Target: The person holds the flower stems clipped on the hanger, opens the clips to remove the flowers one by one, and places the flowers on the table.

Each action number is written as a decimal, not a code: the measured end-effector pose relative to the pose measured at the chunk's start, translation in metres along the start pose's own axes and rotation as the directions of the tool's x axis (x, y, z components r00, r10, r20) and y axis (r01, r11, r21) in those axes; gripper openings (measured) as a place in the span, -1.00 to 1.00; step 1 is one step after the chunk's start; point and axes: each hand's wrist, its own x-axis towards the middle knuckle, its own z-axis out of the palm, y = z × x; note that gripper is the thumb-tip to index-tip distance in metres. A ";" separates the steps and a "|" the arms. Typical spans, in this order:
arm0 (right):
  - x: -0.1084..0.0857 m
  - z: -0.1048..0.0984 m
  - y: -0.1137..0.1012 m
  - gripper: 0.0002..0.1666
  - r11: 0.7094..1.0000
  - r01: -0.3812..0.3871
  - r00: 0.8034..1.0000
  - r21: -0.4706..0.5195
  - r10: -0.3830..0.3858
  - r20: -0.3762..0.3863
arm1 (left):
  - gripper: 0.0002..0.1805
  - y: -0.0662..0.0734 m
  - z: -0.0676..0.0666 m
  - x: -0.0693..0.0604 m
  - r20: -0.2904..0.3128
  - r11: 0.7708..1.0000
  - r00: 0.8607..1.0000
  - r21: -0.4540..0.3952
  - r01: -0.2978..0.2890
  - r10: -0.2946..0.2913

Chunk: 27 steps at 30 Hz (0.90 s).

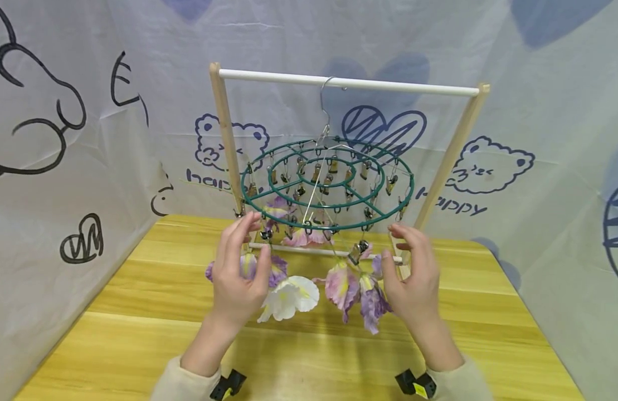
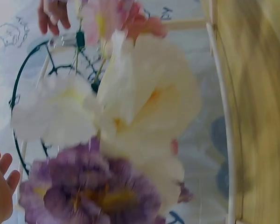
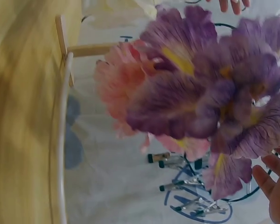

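Note:
A green round clip hanger [image 1: 329, 225] with several metal clips hangs by its hook from a white rail. Artificial flowers dangle upside down beneath it: a white one [image 1: 291, 298], a pink one [image 1: 341, 284] and a purple one [image 1: 373, 303] in the head view. My left hand [image 1: 241, 278] is at the hanger's near left edge, fingers loosely bent, holding nothing. On the near right side my right hand [image 1: 411, 273] is raised likewise, nothing gripped. Whether fingertips touch the ring or a clip, I cannot tell. Purple petals [image 3: 177, 102] fill much of the right wrist view.
A stand with wooden posts [image 1: 451, 161] and a white top rail [image 1: 389, 85] rises at the back of the wood-grain table [image 1: 138, 334]. Behind it hangs a pale cloth [image 1: 288, 33] with bear and heart drawings. A low white bar [image 1: 314, 250] joins the posts.

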 end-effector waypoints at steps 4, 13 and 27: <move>-0.006 0.003 -0.006 -0.50 1.000 -0.009 0.999 0.014 0.009 0.040 | -0.49 0.011 0.010 -0.007 0.041 0.999 0.999 -0.027 -0.024 0.025; -0.007 0.004 -0.013 -0.52 0.999 -0.030 0.992 0.015 0.028 0.125 | -0.49 0.037 0.034 -0.021 0.182 0.995 0.983 -0.102 -0.019 0.037; 0.001 0.005 -0.017 -0.60 0.989 -0.113 0.955 -0.090 0.133 0.266 | -0.39 0.054 0.057 -0.040 0.432 0.924 0.864 -0.153 0.351 -0.257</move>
